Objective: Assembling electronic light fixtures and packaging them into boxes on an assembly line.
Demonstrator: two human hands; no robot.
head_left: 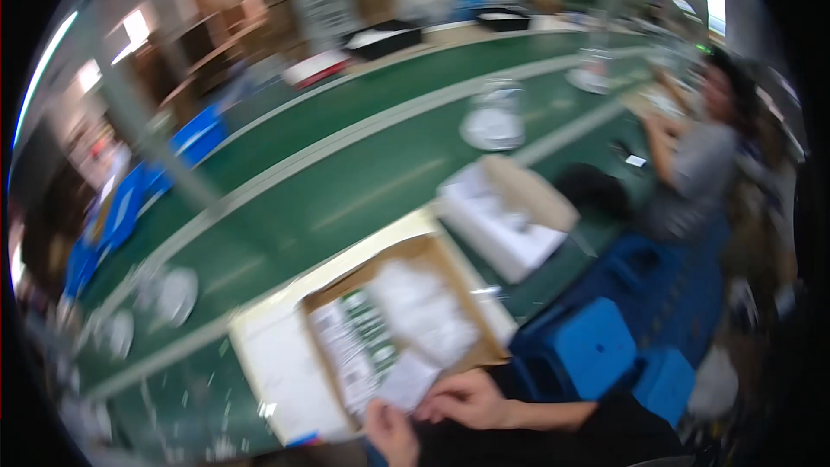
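Both hands are at the bottom of the picture, just in front of the person's body. The left hand (391, 432) and the right hand (467, 399) are pinching a small clear bag (408, 382) between them. The fingers are closed on its lower edge, the left hand at the near corner and the right hand on the right side. The picture is blurry, so it is hard to tell what is inside the bag, but it looks flat and pale.

The bag sits over the near end of an open cardboard box (462, 281). More clear bags lie in a pile (424, 311) inside the box, next to some printed sheets with green marks (359, 346). A white flat sheet (281, 372) lies just beside the box on the left. The box rests on a long green table (346, 173).

The bag looks very light and soft. It will bend and flop if held by one corner only. The plastic is likely smooth and a bit slippery, so a firm pinch at the edge with thumb and finger works best. Two hands on two sides keep it flat. It does not look easy to break.

Another person in a grey top (700, 169) sits far off on the right. Blue stools (596, 346) stand near the box.
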